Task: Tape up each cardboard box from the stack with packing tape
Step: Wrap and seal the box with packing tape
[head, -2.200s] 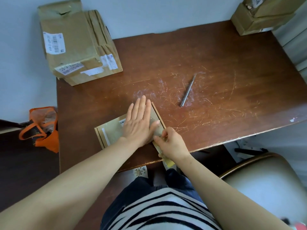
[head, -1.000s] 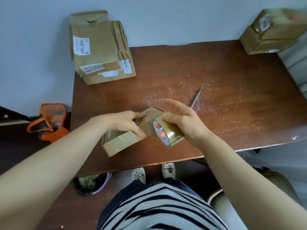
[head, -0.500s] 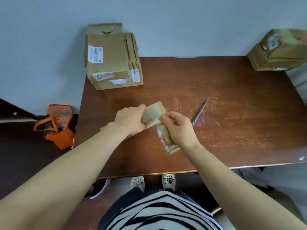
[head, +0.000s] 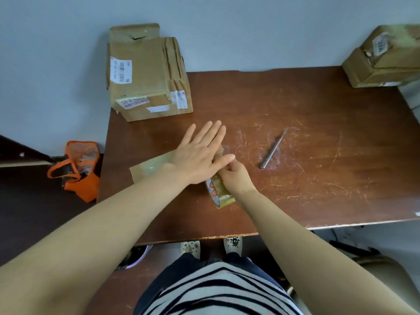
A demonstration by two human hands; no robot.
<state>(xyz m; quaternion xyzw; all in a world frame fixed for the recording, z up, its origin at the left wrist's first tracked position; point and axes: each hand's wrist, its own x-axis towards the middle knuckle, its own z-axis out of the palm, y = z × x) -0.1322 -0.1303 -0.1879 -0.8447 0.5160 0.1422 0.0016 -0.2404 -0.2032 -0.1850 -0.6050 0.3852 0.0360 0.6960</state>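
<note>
Pins the small cardboard box [head: 147, 169] to the counter [head: 318, 189] at about 7 o'clock with the left hand [head: 200, 155], palm down, fingers [head: 211, 133] straight and released, grasping nothing; does so, at a guess, to stop the light box sliding and to press a strip flat against its top, where a glossy sheen suggests tape already laid; grips the roll of packing tape [head: 223, 194] in the right hand [head: 236, 176], just at 5 o'clock of the left, fingers clenched through the core and round the band; holds the roll on edge, low over the counter and close against the box's right end, likely so that the strip can run straight off onto the cardboard; cannot tell whether tape joins roll and box, nor whether the roll touches the wood; counts one box under the palm, one roll, one slim metal rod [head: 273, 148] lying loose near the middle of the counter, at 3 o'clock of the left hand and well apart from both hands; finds the stack of boxes [head: 145, 76] at 11 o'clock, backed against the wall, at least two by the look of it, labels showing; finds a second pile [head: 381, 62] at 2 o'clock, seemingly two boxes, too blurred to count surely; notes one orange bag [head: 77, 169] on the floor, off the counter at 9 o'clock.
</note>
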